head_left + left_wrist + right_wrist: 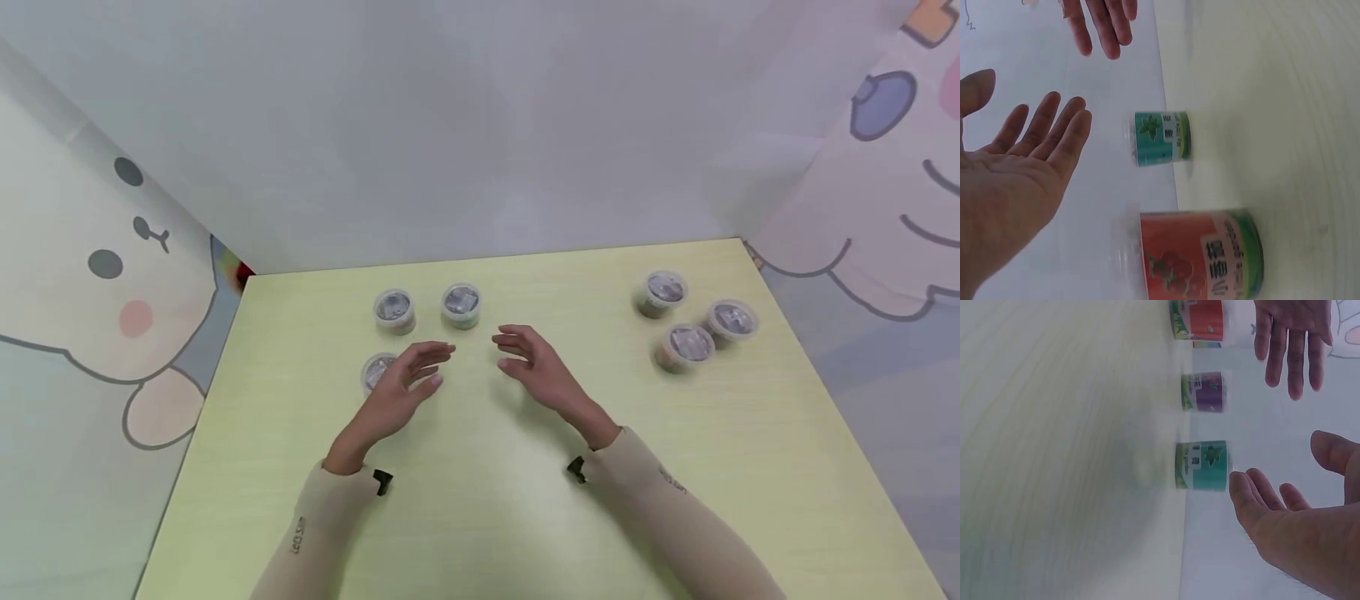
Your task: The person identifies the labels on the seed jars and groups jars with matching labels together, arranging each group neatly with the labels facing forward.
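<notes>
My left hand (401, 387) hovers over the table with relaxed fingers, partly covering a small lidded cup (374, 372) beneath it. Opposite it, my right hand (543, 371) is also held above the tabletop, fingers loosely bent and nothing in them. Just beyond the hands stand two more cups, one at left (393, 311) and one nearer the middle (461, 305). In the left wrist view a red cup (1175, 256) with a tomato picture is closest, with a teal cup (1159, 139) farther off. The right wrist view also shows a purple cup (1207, 392).
Toward the right of the pale table (480, 500) stand three similar cups: a rear one (664, 292), a front one (686, 347) and a rightmost one (731, 321). A white wall (480, 125) rises behind the table, with cartoon-printed sheets at both sides.
</notes>
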Motion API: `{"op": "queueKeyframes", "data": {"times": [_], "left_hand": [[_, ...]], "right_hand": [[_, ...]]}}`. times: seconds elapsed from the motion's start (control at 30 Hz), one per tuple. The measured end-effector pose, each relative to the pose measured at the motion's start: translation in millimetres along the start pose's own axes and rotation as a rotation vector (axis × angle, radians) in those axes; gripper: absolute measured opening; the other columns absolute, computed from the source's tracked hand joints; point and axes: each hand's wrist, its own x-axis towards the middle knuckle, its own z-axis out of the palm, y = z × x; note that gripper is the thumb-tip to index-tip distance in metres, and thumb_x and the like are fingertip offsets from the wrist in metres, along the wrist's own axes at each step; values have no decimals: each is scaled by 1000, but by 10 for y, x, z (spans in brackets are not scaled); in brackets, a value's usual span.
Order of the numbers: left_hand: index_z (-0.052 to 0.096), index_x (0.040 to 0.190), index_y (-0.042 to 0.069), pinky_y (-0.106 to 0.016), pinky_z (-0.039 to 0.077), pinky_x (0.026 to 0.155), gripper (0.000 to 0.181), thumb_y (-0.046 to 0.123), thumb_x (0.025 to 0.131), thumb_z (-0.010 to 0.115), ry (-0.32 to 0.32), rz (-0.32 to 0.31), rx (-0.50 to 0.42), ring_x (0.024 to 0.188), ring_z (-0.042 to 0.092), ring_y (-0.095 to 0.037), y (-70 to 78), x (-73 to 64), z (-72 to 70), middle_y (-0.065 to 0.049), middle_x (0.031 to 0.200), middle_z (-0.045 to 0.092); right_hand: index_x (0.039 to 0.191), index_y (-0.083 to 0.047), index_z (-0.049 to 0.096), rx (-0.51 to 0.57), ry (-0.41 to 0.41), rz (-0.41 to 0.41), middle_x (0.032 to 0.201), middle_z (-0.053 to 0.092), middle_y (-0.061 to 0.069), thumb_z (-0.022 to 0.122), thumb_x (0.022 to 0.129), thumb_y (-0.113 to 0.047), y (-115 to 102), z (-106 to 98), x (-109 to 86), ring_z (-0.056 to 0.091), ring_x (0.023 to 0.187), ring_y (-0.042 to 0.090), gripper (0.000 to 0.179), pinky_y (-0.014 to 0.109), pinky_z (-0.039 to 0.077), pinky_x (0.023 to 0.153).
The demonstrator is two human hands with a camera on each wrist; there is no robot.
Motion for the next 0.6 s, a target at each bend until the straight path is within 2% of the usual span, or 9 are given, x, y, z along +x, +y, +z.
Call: {"op": "queueKeyframes", "data": {"times": [0.07, 0.33, 0.43, 0.6], "left_hand": [[48, 149, -2, -60, 39, 119, 43, 0, 107, 57, -20, 9, -2, 143, 50, -42, 1, 47, 84, -29, 152, 52], [49, 149, -1, -56, 43, 117, 41, 4, 108, 57, -95, 34, -4, 140, 51, -47, 91, 238, 368, -24, 149, 56], [49, 149, -1, -55, 44, 117, 41, 6, 109, 56, -114, 44, -11, 140, 51, -48, 110, 298, 448, -22, 149, 56], [49, 149, -1, -52, 45, 117, 40, 7, 110, 55, -133, 49, -6, 140, 52, -46, 91, 401, 580, -21, 149, 57]], "right_hand": [[155, 5, 39, -10, 19, 2, 155, 51, 27, 61, 106, 0, 7, -61, -39, 49, 145, 45, 54, 50, 50, 113], [154, 6, 40, -61, 73, 6, 153, 54, 27, 60, 106, 0, 53, -288, -174, 51, 144, 42, 52, 53, 47, 114], [154, 6, 40, -68, 89, 11, 153, 54, 27, 60, 106, -1, 53, -370, -226, 51, 144, 42, 52, 42, 49, 113], [154, 6, 39, -58, 119, 10, 153, 52, 29, 59, 106, 1, 77, -497, -319, 49, 144, 44, 52, 20, 50, 104]]}}
